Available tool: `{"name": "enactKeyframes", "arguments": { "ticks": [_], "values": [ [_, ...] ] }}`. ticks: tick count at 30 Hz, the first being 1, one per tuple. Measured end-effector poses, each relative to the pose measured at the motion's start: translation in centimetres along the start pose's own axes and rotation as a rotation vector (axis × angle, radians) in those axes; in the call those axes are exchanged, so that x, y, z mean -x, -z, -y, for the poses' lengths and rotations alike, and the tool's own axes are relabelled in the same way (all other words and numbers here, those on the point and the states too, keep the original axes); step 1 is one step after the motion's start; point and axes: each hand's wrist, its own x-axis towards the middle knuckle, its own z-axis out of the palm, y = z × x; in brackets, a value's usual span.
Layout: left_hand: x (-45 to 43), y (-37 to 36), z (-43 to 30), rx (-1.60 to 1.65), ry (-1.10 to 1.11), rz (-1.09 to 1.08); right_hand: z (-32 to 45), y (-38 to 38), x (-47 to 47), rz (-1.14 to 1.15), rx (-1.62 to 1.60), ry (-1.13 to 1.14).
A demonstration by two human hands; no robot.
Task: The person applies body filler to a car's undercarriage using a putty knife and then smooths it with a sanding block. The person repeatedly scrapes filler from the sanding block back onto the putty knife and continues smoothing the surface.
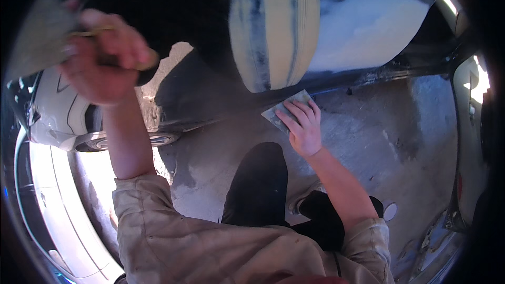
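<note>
My right hand [303, 126] holds a flat, greyish square filler spreader [281, 113], its fingers spread over the face and the thumb hidden. One corner of the spreader is near the lower edge of a dark car body panel [209, 98]. Just above is a broad band of beige body filler [282, 35], streaked with dark vertical stripes. Raised at the upper left, my left hand [104, 59] is blurred and curled around a tool with a yellowish handle end [148, 60]. A dull grey flat surface [39, 37] lies beside that hand; I cannot tell whether it belongs to the tool.
A whitish patch [367, 31] covers the panel right of the filler. Beyond my left forearm stands a silver car [59, 114] with its wheel [161, 139]. Another light-coloured vehicle [467, 126] is at the right rim. My knee [256, 189] rises above the concrete floor [355, 126].
</note>
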Motion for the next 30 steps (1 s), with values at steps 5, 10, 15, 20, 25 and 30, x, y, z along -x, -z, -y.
{"name": "enactKeyframes", "arguments": {
  "ticks": [5, 10, 15, 20, 25, 30],
  "values": [
    [5.4, -5.5, -1.7, 0.151, 0.24, 0.016, 4.5, 8.4, -3.4, -0.155, -0.408, -0.205],
    [11.6, -11.9, -3.0, 0.274, 0.681, 0.222, 7.7, 14.9, -5.1, -0.495, -1.242, -0.486],
    [13.0, -15.1, -1.6, 0.336, 0.94, 0.409, 9.5, 17.4, -5.5, -0.373, -1.46, -0.33],
    [13.6, -15.4, -1.4, 0.241, 0.967, 0.389, 7.9, 19.7, -5.2, 0.141, -0.692, -0.113],
    [14.5, -14.5, -3.3, 0.309, 1.138, 0.172, 7.1, 19.8, -5.1, 0.426, -0.514, -0.133],
    [14.1, -13.0, -5.6, 0.304, 1.054, -0.04, 4.6, 18.6, -9.5, -0.171, -0.088, 0.051]
  ]
}}
